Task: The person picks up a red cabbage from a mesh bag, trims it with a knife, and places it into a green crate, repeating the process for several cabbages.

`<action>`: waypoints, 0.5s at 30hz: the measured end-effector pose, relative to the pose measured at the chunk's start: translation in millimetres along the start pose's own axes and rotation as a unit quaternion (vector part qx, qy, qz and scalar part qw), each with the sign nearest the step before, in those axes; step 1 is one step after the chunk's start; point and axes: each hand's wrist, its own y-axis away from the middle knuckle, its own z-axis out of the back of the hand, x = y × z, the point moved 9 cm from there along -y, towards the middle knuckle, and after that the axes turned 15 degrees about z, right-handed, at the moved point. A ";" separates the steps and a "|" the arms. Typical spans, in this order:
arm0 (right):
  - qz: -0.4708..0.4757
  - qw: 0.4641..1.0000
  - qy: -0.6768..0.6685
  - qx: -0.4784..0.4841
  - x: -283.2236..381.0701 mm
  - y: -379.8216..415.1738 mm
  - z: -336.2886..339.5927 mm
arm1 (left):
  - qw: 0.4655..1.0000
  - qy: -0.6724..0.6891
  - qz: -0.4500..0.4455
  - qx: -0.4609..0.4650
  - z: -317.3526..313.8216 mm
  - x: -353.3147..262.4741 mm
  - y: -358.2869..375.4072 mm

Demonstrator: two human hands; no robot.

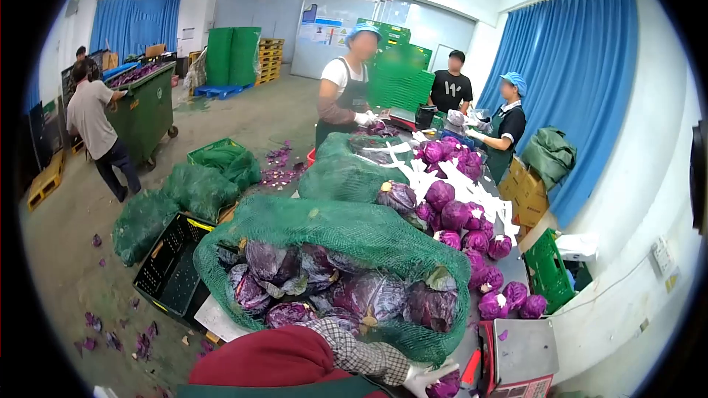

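Observation:
My left hand [422, 379], in a white glove with a checked sleeve, reaches across the bottom of the view. Its fingers are on a trimmed purple cabbage [444, 385], cut off by the lower edge. My right hand is out of view. Beside the cabbage lies a flat orange-red object [470, 367], like a knife handle. In front of my arm, a large green mesh sack [295, 219] lies open, showing several untrimmed purple cabbages [371, 296] with dull outer leaves.
Peeled purple cabbages [455, 215] pile along the table's right side, with white strips [483, 193] among them. A scale [525, 350] stands at right front, a black crate [171, 265] at left. Co-workers [345, 88] stand at the far end; another person pushes a green bin [144, 114].

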 end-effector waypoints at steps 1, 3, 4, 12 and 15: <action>-0.012 0.999 -0.025 0.033 -18.7 -4.4 -14.6 | 0.996 0.015 0.054 0.067 -2.7 -12.8 2.7; -0.025 0.996 -0.056 0.071 -53.1 -7.4 -31.4 | 0.982 -0.182 0.043 0.003 2.8 -26.4 5.4; -0.010 0.996 -0.057 0.067 -65.7 -11.4 -34.2 | 0.963 -0.247 0.101 0.020 9.2 -49.1 14.5; 0.113 0.988 0.105 0.033 -67.3 -9.3 -16.1 | 0.981 -0.176 -0.078 -0.040 14.3 -52.5 -4.1; 0.055 0.998 0.018 -0.003 -85.7 -2.1 -14.9 | 0.963 -0.268 -0.023 -0.031 20.0 -56.8 -2.5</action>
